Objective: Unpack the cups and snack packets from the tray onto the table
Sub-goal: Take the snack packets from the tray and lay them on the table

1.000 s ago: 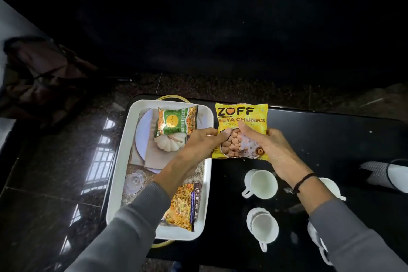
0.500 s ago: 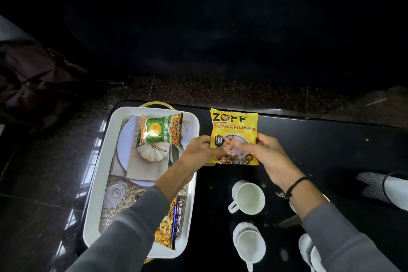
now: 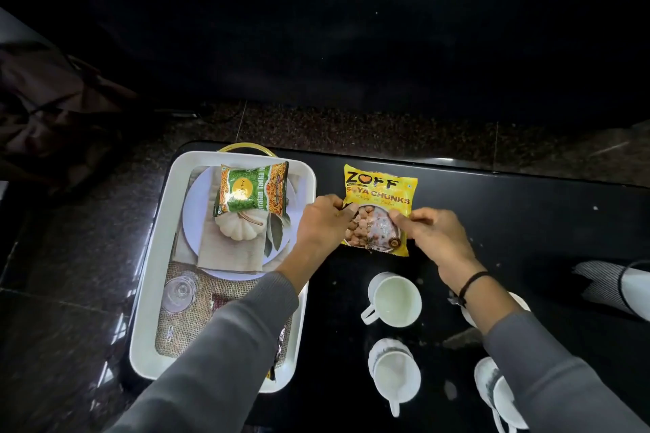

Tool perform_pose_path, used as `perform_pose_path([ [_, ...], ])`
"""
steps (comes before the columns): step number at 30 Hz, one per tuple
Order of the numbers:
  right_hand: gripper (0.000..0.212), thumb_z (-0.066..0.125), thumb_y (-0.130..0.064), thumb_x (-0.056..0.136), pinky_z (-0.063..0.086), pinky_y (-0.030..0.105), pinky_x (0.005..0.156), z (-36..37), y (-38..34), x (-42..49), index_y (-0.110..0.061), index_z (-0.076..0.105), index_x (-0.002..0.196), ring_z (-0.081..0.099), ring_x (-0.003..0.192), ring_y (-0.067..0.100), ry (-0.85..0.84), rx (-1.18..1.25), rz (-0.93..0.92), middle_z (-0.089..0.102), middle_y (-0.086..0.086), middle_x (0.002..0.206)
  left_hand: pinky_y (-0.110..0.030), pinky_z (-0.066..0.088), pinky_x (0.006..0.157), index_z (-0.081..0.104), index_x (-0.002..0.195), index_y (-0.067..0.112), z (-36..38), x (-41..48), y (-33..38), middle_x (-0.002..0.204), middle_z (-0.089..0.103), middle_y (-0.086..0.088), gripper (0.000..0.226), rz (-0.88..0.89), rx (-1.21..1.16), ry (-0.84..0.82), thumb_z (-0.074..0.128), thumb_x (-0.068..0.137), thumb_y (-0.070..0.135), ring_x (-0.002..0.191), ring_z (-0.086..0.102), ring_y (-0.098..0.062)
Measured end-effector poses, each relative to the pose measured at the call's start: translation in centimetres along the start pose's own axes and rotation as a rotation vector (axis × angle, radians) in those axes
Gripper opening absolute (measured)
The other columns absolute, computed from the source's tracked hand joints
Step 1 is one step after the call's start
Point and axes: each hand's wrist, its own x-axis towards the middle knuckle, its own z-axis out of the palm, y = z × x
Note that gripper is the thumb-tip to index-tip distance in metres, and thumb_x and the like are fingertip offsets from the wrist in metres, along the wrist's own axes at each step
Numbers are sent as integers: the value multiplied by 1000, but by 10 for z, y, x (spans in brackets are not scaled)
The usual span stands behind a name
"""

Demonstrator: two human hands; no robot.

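Soya chunks packet (image 3: 383, 186): pinched at both side edges by left hand (image 3: 322, 221) and right hand (image 3: 436, 235), over black table (image 3: 545, 221) beside tray (image 3: 154, 257). Second packet (image 3: 280, 344) in tray mostly hidden by left sleeve (image 3: 228, 362).

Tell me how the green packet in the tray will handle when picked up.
The green packet probably feels light and floppy: a thin pouch leaning on the white pumpkin. Its glossy film looks slippery, so it may slip from a loose pinch. Propped up, it could slide if nudged.

Open tabletop (image 3: 527, 211) beyond white cups (image 3: 395, 299)
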Motion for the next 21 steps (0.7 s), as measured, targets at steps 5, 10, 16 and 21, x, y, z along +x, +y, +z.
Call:
perform_pose_path([
  [5,41,78,-43,86,56,34,87,1,5,-1,-13,75,114,69,96,19,84,52,2,75,1,101,-25,43,71,71,106,6,3,-4,-3,89,66,-3,31,-29,-44,17,56,104,34,84,59,-19],
  [10,38,77,-39,88,39,15,61,3,8,-6,-14,71,116,60,80,4,178,13,-43,67,-9,91,-38,61,76,70,107,12,3,-9,-9,98,73,-9,16,-62,36,76,66,96,22,84,72,-29],
  [16,36,80,-33,86,53,31,83,2,8,-22,-11,67,111,65,102,21,295,-73,-130,69,6,111,-33,46,70,63,116,14,-5,-27,-7,107,70,-9,24,45,250,168,60,99,30,96,67,-29],
  [21,18,78,-29,87,56,38,92,4,-5,-44,-21,65,98,66,103,21,223,-105,-180,70,5,110,-34,53,76,66,113,21,-22,-50,-5,104,74,-4,21,61,203,133,61,98,34,97,68,-24],
])
